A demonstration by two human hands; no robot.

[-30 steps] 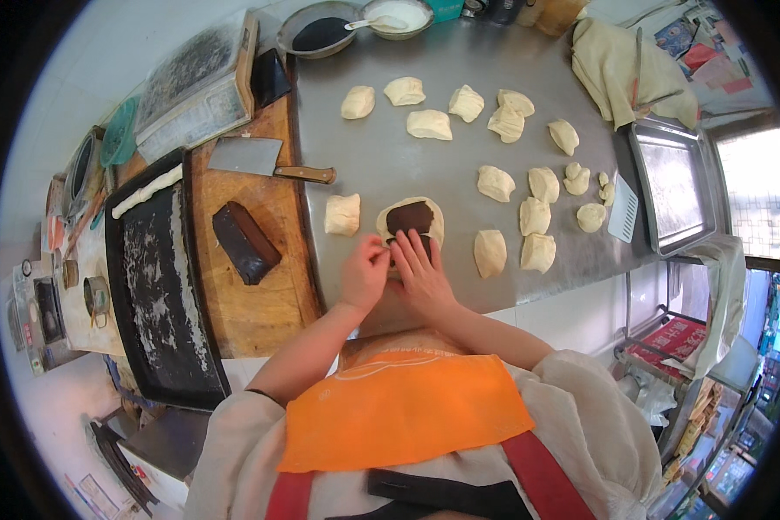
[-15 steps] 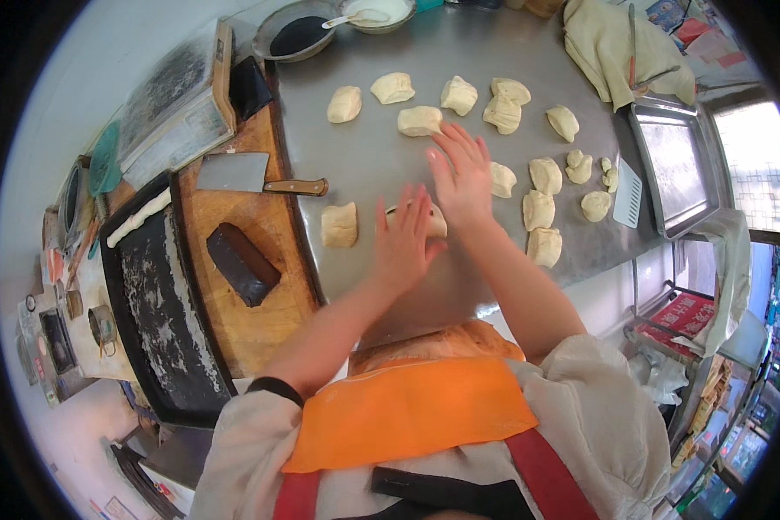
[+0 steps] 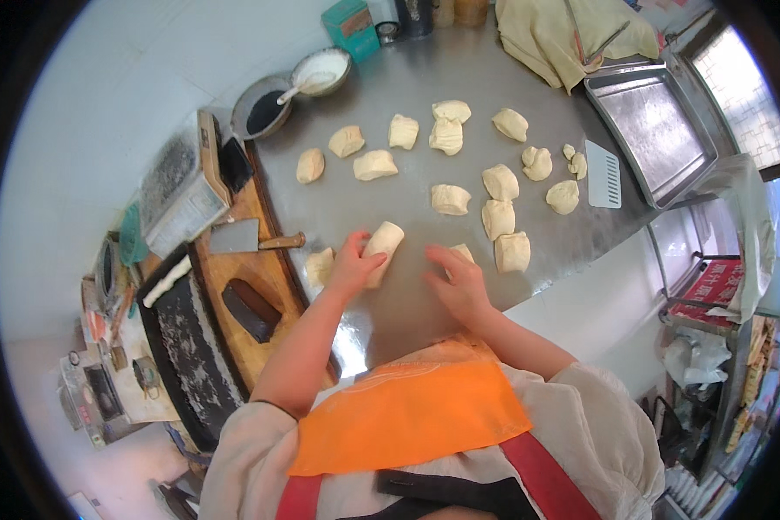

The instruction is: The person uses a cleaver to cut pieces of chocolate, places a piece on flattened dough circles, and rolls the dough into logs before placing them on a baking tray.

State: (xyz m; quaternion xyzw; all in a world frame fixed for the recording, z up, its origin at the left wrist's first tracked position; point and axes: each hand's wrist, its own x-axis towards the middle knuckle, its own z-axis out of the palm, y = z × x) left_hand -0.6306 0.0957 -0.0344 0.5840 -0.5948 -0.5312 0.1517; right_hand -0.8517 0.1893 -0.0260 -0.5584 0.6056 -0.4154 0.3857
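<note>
There, I saw the left hand (image 3: 353,267) with its grip wrapped around a pale dough roll (image 3: 386,239) over the metal tabletop (image 3: 364,198); the right hand's (image 3: 459,282) grip hung loose beside a dough piece (image 3: 464,252). Beyond, I spotted scattered dough chunks (image 3: 450,199), then a black-filled bowl (image 3: 245,124).

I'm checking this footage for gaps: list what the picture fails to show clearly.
Head view: inside of the dough roll, hidden by its outer surface.
Head view: part of a dough piece, hidden behind the right hand.
Head view: part of the beige cloth, cut off by the top edge.
</note>
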